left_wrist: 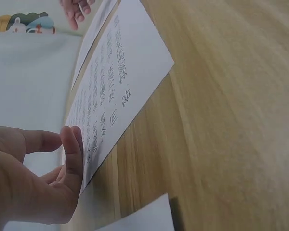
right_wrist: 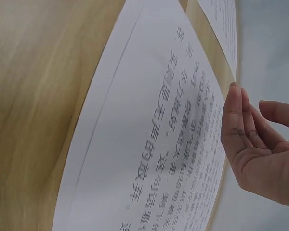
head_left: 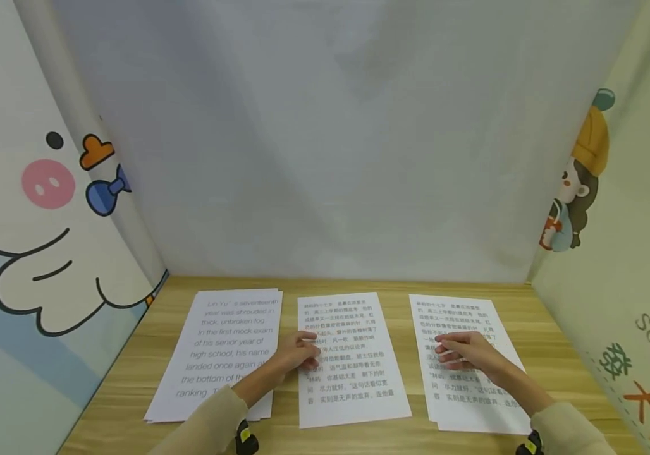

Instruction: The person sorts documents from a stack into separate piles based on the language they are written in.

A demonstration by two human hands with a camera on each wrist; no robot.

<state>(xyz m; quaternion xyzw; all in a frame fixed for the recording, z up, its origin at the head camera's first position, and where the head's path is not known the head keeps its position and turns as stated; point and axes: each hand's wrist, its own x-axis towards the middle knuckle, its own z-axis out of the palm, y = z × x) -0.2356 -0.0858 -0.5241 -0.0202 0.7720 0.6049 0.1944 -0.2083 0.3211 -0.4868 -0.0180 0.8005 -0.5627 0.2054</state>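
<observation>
My left hand [head_left: 298, 355] is over the left edge of the middle sheet of paper [head_left: 353, 404], its fingers loosely bent with nothing between them. That sheet carries printed Chinese text. In the left wrist view, a gap shows between the thumb and fingers of the left hand [left_wrist: 43, 178]. Above the right-hand paper stack [head_left: 473, 417], also printed in Chinese, hovers my right hand [head_left: 473, 354]. The right wrist view shows the right hand [right_wrist: 260, 144] with fingers together and thumb apart, holding nothing. Under my left forearm lies part of a stack printed in English [head_left: 211, 354].
All the papers lie on a wood-grain table [head_left: 410, 436]. A pale grey curtain-like backdrop [head_left: 325, 139] closes off the far side. Cartoon-printed panels stand at the left [head_left: 46, 253] and right [head_left: 632, 253].
</observation>
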